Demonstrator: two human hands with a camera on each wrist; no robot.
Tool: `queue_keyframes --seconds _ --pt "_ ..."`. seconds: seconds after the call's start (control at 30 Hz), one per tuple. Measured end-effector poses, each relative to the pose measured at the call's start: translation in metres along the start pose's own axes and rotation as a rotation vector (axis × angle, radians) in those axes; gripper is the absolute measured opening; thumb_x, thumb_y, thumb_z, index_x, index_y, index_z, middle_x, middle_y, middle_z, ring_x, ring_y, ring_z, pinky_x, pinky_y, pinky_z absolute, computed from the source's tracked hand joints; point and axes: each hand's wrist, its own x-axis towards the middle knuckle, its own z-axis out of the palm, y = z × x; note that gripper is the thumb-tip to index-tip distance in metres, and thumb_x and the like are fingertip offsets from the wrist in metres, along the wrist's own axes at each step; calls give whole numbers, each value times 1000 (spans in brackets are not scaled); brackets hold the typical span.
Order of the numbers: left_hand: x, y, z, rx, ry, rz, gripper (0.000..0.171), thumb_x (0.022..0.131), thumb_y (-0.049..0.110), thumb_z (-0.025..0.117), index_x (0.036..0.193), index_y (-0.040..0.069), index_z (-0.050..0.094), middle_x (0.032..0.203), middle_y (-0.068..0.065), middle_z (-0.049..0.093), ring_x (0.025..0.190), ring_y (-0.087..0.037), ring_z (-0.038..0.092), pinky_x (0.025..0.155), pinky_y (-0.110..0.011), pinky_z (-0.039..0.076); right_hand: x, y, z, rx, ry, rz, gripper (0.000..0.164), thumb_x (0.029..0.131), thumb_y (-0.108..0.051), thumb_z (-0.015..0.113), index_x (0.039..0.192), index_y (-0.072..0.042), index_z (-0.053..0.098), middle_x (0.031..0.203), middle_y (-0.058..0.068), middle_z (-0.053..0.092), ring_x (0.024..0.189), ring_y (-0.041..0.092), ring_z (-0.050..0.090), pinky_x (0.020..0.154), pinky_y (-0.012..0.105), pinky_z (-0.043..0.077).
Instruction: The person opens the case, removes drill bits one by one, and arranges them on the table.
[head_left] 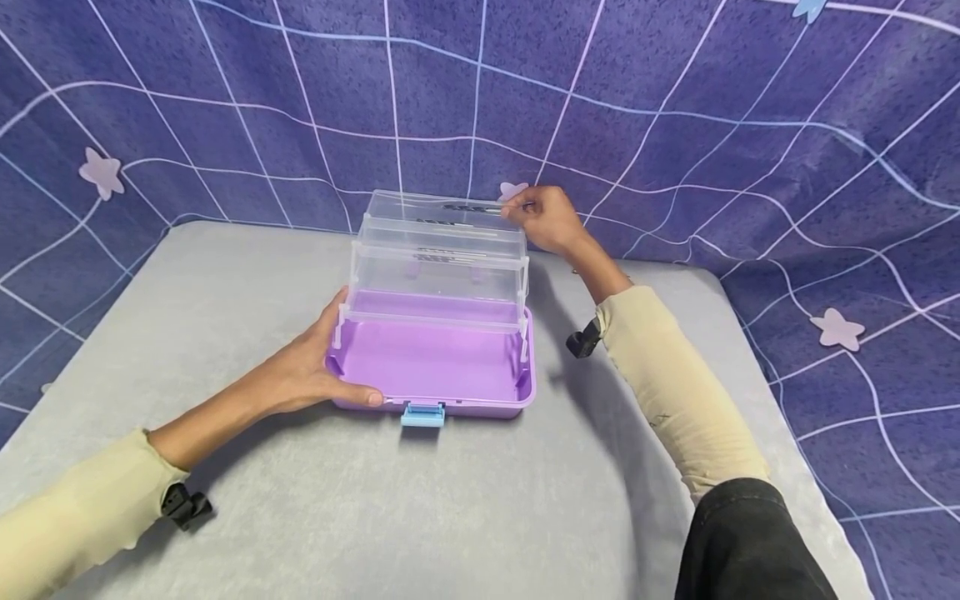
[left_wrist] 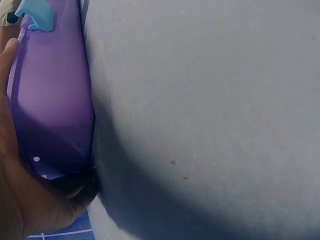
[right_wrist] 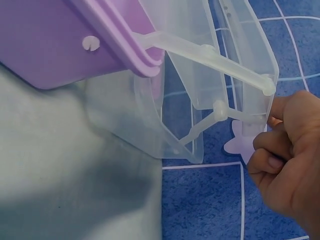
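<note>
A purple plastic toolbox (head_left: 487, 407) stands open on the table, its blue latch (head_left: 422, 415) hanging at the front. Clear fold-out trays (head_left: 390, 204) rise in tiers behind it. My left hand (head_left: 315, 367) grips the box's left end, thumb along the front rim; the left wrist view has its fingers around the lower corner. At the top tray's right end, my right hand (head_left: 551, 218) pinches the light shank of a slender drill bit (head_left: 468, 207) with a dark fluted part. In the right wrist view, the clear tray (right_wrist: 250, 75) partly hides the fingertips.
A grey cloth-covered table (head_left: 450, 517) lies under the box. Close behind it hangs a blue curtain (head_left: 435, 92) with grid lines and stars. More dark fluted shapes show lower in the clear trays; whether they are bits or reflections I cannot tell.
</note>
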Motion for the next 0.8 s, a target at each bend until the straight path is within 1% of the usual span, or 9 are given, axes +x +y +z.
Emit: queue_keyframes --seconds 0.03,0.1,0.23,0.4,0.53,0.63,0.8 --pt "0 0 0 13 3 0 163 73 37 110 179 44 -15 175 -26 41 134 -42 72 117 -64 56 -2 0 -1 9 7 -3 26 108 -22 74 119 -1 83 74 -10 60 70 5 49 69 24 42" --pt "0 0 0 29 5 3 163 74 40 109 179 45 -14 174 -25 43 133 -41 73 117 -64 56 -5 1 -2 22 15 -14 25 107 -21 74 117 0 83 65 -14 50 64 4 43 63 24 38" --pt "0 -1 0 15 2 10 161 74 38 110 179 46 -13 172 -24 45 132 -41 73 116 -64 57 -11 2 -5 59 15 -6 22 107 -21 74 115 -2 82 59 -17 42 59 2 38 57 24 32" --pt "0 0 0 -6 -5 -1 162 73 36 110 179 45 -13 174 -25 43 133 -43 72 117 -65 57 -19 7 -11 90 16 31 21 108 -23 75 115 -5 82 58 -17 39 56 2 34 52 23 28" --pt "0 0 -1 -12 -10 -19 164 74 37 110 179 43 -16 176 -27 39 135 -44 72 118 -66 55 -24 11 -16 90 12 40 22 109 -24 74 117 -5 82 56 -17 37 53 2 31 50 23 26" --pt "0 0 -1 -16 -12 -23 164 74 38 109 179 42 -17 176 -27 38 135 -44 72 119 -66 55 -27 13 -19 90 16 38 23 109 -26 74 117 -6 82 57 -17 38 55 3 32 51 24 27" --pt "-1 -1 -2 -4 -4 -11 164 74 39 109 179 41 -16 176 -26 40 134 -42 72 118 -65 56 -31 16 -26 118 21 48 24 109 -30 76 116 -7 82 60 -18 40 59 3 34 54 25 29"
